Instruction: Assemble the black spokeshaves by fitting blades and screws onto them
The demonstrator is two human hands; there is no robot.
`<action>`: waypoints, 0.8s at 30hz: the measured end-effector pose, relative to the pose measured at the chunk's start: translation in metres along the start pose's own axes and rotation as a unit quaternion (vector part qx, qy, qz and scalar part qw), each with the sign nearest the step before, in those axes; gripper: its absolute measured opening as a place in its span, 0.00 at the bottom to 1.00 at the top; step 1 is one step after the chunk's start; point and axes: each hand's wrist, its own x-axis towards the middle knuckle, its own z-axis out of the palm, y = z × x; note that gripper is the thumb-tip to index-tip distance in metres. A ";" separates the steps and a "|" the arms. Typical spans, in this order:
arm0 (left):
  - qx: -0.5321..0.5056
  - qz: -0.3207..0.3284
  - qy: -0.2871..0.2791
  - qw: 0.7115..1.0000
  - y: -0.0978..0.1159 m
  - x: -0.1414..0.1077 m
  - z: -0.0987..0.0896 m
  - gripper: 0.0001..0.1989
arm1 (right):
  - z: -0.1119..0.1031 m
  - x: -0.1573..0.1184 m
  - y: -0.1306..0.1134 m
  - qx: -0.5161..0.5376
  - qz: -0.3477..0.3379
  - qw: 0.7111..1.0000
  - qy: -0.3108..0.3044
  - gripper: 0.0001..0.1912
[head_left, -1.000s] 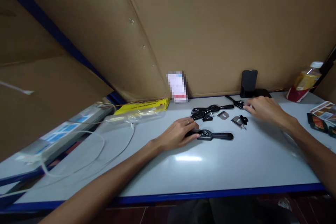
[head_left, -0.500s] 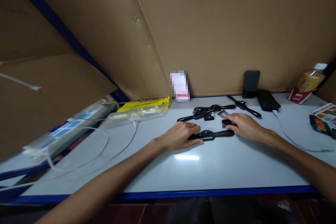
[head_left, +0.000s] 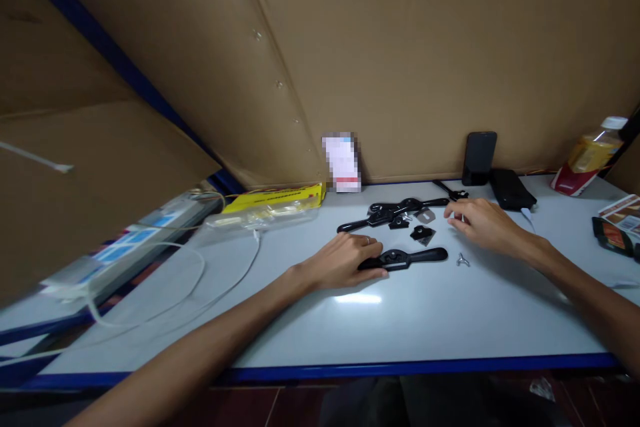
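Observation:
My left hand [head_left: 347,260] is closed around the left handle of a black spokeshave body [head_left: 400,259], which lies flat on the table. My right hand [head_left: 483,223] hovers to its upper right, fingers loosely bent and apart, with nothing visible in them. Left of the right hand, a black lever cap [head_left: 421,233] lies on a thin metal blade. A silver wing screw [head_left: 463,260] rests by the spokeshave's right handle. Behind are two more black spokeshaves [head_left: 410,205], a loose blade [head_left: 425,215] and another black cap [head_left: 399,223]. One further spokeshave [head_left: 444,188] is partly hidden behind my right hand.
A phone [head_left: 343,163] and a dark phone [head_left: 480,159] lean on the cardboard wall. A black pouch [head_left: 513,190], a drink bottle [head_left: 589,157] and a white cable stand at right. A yellow packet [head_left: 275,198], clear plastic and a power strip [head_left: 133,243] lie left.
My right hand has let go of the black lever cap and moved up and right. The cap, its blade and the wing screw now show uncovered. My left hand has stayed put.

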 end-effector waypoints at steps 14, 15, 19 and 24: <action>-0.012 0.032 -0.017 0.999 0.020 0.002 -0.003 0.25 | 0.024 -0.002 -0.017 -0.036 -0.077 0.996 0.024 0.16; -0.013 0.033 -0.017 0.999 0.020 0.002 -0.004 0.25 | 0.023 -0.002 -0.015 -0.047 -0.057 0.997 0.033 0.16; -0.016 0.034 -0.016 0.999 0.020 0.002 -0.005 0.24 | 0.022 0.001 -0.012 -0.003 -0.078 0.996 0.034 0.16; -0.021 0.032 -0.016 0.999 0.021 0.003 -0.005 0.24 | 0.027 0.006 -0.015 0.086 -0.172 0.981 -0.032 0.23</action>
